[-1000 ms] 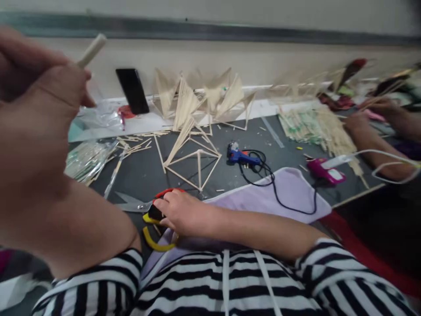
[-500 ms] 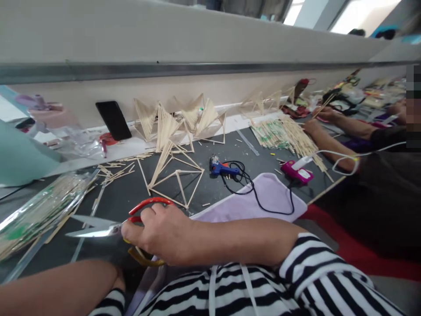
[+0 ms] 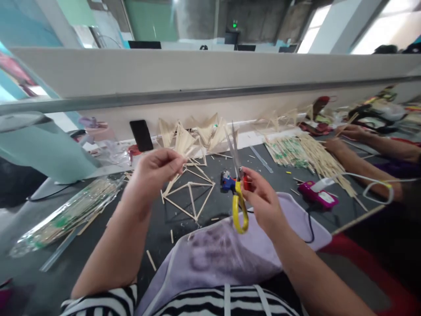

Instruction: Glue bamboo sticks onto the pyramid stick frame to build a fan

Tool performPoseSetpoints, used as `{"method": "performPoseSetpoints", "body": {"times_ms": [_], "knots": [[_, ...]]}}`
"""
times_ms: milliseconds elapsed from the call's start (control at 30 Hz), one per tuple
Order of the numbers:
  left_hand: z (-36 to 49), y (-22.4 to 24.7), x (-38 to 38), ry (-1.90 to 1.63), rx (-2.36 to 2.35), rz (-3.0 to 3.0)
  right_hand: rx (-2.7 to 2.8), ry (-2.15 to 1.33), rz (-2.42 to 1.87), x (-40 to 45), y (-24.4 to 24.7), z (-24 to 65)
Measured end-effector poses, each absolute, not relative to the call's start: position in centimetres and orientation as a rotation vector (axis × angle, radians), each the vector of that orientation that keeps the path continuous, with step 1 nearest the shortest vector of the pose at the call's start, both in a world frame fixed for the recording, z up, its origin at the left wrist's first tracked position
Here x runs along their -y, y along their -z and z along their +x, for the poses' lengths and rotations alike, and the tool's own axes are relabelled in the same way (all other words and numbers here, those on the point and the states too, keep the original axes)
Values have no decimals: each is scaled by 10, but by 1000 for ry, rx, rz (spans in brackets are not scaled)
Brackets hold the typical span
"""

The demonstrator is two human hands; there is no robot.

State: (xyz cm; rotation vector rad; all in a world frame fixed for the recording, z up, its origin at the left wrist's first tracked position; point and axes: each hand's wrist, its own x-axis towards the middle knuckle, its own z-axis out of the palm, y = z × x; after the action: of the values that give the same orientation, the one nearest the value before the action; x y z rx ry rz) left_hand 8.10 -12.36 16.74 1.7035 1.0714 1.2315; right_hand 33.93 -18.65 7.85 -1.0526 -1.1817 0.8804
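Raised over the table, my left hand (image 3: 159, 173) is closed in a pinch; whatever lies between its fingertips is too small to make out. My right hand (image 3: 261, 195) grips the scissors (image 3: 241, 206), which have red and yellow handles and blades pointing up. Between and behind my hands stands a wooden stick frame (image 3: 179, 210) of joined triangles. Partly hidden behind the scissors is a blue glue gun (image 3: 227, 182). Fan-shaped stick structures (image 3: 184, 138) lean at the back, by the wall.
A plastic bag of sticks (image 3: 70, 210) lies at left, beside a clear ruler strip (image 3: 61, 250). A black phone (image 3: 141, 135) leans at the back. On the right are piled sticks (image 3: 309, 153), a magenta power strip (image 3: 318, 195) and a co-worker's hands (image 3: 351, 134). Lilac cloth (image 3: 296, 215) covers the near edge.
My right hand has moved from the left to the right with the scissors, turning the blades upward. My left hand has come up into view, pinched. The view has tilted up.
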Motion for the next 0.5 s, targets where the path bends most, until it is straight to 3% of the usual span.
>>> {"method": "performPoseSetpoints", "body": {"times_ms": [133,233,500], "knots": [[95,-152,99,-1135,-919,1510,1142,-1440,-700,171,-105,323],[93,-150,92,-1155,-892,1425,1236,-1512,-533,159,-122,307],[79,-158,88,-1339,-921,1326,1746,-692,-1079,100,-121,293]]}}
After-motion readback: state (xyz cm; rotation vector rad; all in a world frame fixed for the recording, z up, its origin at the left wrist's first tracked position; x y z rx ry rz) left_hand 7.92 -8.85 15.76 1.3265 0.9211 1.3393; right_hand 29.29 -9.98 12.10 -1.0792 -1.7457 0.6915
